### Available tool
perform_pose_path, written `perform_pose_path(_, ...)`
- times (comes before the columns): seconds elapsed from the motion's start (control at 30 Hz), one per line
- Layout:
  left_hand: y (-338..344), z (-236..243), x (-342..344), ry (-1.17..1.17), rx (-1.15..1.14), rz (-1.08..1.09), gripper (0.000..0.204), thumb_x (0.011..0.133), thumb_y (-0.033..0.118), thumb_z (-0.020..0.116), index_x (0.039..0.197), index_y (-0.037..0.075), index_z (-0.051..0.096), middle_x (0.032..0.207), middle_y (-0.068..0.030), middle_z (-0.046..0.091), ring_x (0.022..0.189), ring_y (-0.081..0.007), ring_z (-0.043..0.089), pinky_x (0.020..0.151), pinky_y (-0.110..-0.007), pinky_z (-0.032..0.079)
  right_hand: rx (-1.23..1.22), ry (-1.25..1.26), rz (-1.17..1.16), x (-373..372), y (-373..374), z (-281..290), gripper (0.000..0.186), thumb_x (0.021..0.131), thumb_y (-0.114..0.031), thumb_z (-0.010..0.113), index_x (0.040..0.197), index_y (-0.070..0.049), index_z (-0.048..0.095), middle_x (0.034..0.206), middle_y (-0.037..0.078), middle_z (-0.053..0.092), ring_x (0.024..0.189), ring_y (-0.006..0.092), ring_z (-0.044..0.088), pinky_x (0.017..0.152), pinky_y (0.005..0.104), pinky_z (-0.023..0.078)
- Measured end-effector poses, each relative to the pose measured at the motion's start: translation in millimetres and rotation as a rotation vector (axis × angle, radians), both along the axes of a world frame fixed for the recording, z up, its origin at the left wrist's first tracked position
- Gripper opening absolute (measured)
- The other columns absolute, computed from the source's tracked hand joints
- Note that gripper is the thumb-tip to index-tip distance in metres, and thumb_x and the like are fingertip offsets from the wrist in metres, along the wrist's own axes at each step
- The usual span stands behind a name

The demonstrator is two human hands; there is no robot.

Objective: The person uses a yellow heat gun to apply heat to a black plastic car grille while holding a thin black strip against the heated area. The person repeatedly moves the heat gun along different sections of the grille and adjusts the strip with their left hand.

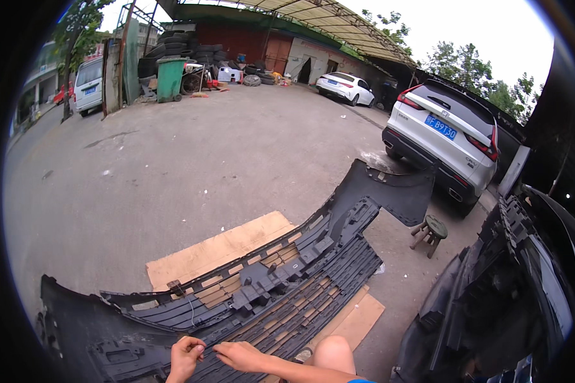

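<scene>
A large black car bumper (390, 189) with a slatted grille (300, 300) lies across the ground in front of me, its inner side up. My left hand (185, 357) is over the near left part of it, fingers pinched together. Close beside it on the right, my right hand (239, 356) is also closed, thumb and fingertips pointing at the left hand. Whatever is between the fingertips is too small to make out. A thin pale strand (192, 311) curves over the bumper just beyond my hands.
Cardboard sheets (214, 246) lie under the bumper. A small round stool (432, 233) stands right of it, with more dark bumper parts (479, 306) piled at the right. Farther back are a white SUV (444, 137), a white sedan (346, 87), a green bin (170, 80) and stacked tyres (176, 45).
</scene>
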State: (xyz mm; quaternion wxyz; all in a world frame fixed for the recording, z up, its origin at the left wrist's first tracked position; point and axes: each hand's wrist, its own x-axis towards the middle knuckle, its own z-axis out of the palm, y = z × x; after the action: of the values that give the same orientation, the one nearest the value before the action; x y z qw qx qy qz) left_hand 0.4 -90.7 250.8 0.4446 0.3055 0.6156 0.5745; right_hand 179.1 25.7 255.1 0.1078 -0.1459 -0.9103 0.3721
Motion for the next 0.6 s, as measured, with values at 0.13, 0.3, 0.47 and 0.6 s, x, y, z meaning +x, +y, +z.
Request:
perform_pose_path(0.13,14,-5,12,-0.007,-0.011,-0.08,0.005,0.092,-0.004,0.058,0.093,-0.003,0.062,0.071,-0.0054,0.061,0.058,-0.0112,0.057,0.054,-0.025,0.049,0.034,-0.014,0.042,-3,7,-4,0.017,0.095,-0.018,0.055,0.102,-0.002,0.056,0.09,0.016,0.062,0.082,0.0403,0.063,0.068,0.0485,0.05)
perform_pose_path(0.3,40,-14,22,-0.179,0.011,-0.044,0.008,0.098,0.004,0.054,0.097,-0.002,0.058,0.069,-0.0044,0.057,0.055,-0.0124,0.055,0.051,-0.026,0.047,0.052,0.078,0.022,0,26,-1,0.014,0.095,-0.017,0.053,0.094,-0.003,0.056,0.085,0.016,0.061,0.078,0.0389,0.063,0.065,0.0473,0.049)
perform_pose_path(0.47,46,-40,14,-0.116,0.063,0.035,0.012,0.098,0.01,0.056,0.101,-0.002,0.057,0.073,-0.0051,0.06,0.057,-0.012,0.057,0.05,-0.023,0.046,0.002,0.142,-0.06,-8,34,-5,0.015,0.093,-0.016,0.053,0.086,-0.003,0.056,0.081,0.015,0.061,0.076,0.0365,0.063,0.066,0.0454,0.05)
perform_pose_path(0.6,53,-12,30,-0.247,0.065,-0.006,0.021,0.093,0.01,0.065,0.108,-0.003,0.057,0.08,-0.0051,0.061,0.061,-0.0114,0.055,0.056,-0.023,0.044,-0.019,0.129,-0.107,3,40,3,0.014,0.091,-0.015,0.054,0.082,-0.004,0.055,0.079,0.013,0.061,0.076,0.0344,0.064,0.065,0.044,0.05)
